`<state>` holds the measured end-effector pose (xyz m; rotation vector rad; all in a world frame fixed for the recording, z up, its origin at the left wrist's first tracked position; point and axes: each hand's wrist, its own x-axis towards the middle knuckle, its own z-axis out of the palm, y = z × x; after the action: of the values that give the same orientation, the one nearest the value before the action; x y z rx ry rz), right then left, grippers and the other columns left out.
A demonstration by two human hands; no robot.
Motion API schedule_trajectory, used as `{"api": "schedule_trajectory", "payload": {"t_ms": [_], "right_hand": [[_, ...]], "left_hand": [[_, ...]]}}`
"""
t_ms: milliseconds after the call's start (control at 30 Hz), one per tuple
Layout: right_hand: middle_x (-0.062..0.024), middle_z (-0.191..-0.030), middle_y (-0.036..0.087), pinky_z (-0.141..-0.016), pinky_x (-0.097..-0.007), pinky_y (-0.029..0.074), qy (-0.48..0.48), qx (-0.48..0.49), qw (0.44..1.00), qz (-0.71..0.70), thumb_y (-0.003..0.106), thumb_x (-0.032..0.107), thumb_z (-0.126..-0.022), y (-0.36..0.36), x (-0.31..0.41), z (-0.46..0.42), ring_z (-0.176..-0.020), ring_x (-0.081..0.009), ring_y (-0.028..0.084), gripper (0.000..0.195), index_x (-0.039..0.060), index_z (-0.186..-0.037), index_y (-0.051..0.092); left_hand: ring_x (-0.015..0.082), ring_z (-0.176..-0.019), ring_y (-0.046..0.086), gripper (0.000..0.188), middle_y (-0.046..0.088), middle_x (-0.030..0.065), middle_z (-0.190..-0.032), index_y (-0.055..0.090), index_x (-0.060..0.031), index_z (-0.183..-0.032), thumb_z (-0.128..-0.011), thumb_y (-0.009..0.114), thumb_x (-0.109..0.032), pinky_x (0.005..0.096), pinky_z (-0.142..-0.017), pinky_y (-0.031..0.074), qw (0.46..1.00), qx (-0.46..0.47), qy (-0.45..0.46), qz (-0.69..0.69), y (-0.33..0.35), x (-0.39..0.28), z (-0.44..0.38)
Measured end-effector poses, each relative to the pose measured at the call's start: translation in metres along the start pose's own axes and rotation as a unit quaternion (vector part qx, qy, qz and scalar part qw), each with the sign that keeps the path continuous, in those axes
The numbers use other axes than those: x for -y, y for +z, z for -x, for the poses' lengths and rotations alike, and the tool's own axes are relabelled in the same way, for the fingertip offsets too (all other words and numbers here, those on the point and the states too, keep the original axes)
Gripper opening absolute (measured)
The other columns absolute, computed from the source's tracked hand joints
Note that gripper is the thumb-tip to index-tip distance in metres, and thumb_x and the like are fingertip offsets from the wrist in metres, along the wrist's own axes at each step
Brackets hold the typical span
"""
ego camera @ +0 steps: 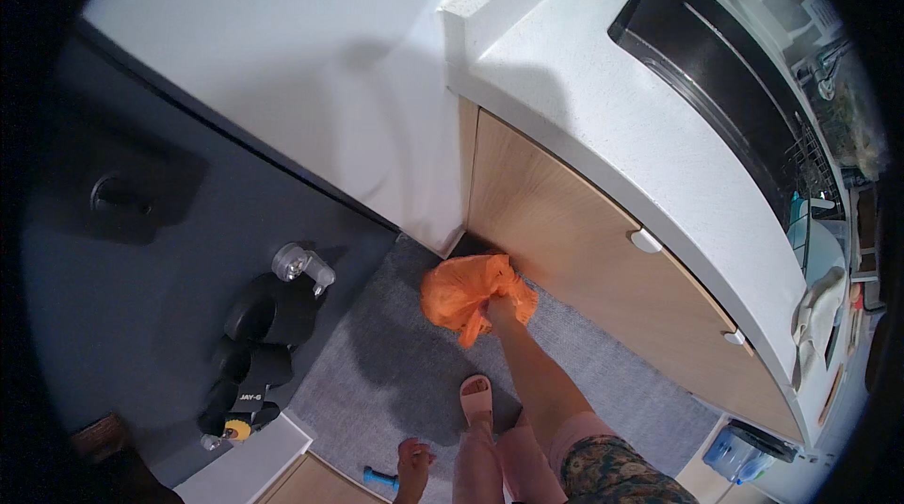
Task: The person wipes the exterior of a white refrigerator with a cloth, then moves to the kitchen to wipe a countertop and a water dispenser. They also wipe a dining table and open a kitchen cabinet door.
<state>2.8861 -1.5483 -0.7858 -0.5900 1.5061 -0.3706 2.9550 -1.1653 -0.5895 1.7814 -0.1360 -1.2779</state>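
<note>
My right hand (500,310) is closed around the gathered top of an orange plastic bag (459,288). The bag looks full and rounded, though its contents are hidden. It is at the foot of a wood-grain cabinet door (558,200), beside the white wall corner; whether it rests on the floor I cannot tell. Lower in the picture, my left hand (414,465) hangs with nothing in it, its fingers loosely bent and apart. Close by that hand, a small blue dumbbell-shaped object (381,478) lies on the grey carpet (600,355).
A white countertop (635,129) with a black sink (706,73) curves along the right. On the left, a dark door (169,235) carries a handle (120,200) and black rounded items (265,320). A clear water jug (738,454) stands at lower right. My feet wear pink slides (476,398).
</note>
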Motion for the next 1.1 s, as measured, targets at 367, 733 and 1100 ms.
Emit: {"api": "schedule_trajectory", "payload": {"t_ms": [367,733,1100], "right_hand": [[-0.0061,-0.093,0.054,-0.073,-0.0310,0.049,-0.061,0.069,0.995,-0.027,0.054,0.014,-0.086,0.025,0.097,0.060,-0.086,-0.0172,0.055,0.051,0.0113,-0.130,0.029],[-0.0124,-0.126,0.046,-0.092,-0.0345,0.044,0.048,0.130,0.989,-0.047,0.059,0.016,-0.085,-0.075,0.078,0.163,-0.112,-0.0227,0.050,0.079,0.0106,-0.146,0.009],[-0.0086,-0.092,0.062,-0.075,-0.0316,0.048,-0.282,0.064,0.948,0.129,0.061,0.010,-0.082,-0.155,0.109,0.336,-0.083,-0.0209,0.059,0.027,0.0032,-0.108,0.059]], "left_hand": [[0.0194,-0.073,0.062,0.034,0.057,0.0122,-0.098,0.036,-0.0064,-0.120,-0.092,0.053,-0.012,0.0326,-0.068,0.051,0.999,-0.002,-0.052,0.012,0.002,0.007,0.014],[0.0133,-0.072,0.056,0.021,0.054,0.0063,-0.085,0.045,-0.0048,-0.109,-0.090,0.054,-0.008,0.0300,-0.066,0.050,0.993,0.032,-0.043,0.109,0.061,-0.041,0.012],[0.0163,-0.072,0.056,0.024,0.056,0.0099,-0.091,0.044,-0.0052,-0.113,-0.092,0.051,-0.013,0.0325,-0.065,0.050,0.992,0.023,-0.121,0.015,0.098,-0.057,0.055]]}}
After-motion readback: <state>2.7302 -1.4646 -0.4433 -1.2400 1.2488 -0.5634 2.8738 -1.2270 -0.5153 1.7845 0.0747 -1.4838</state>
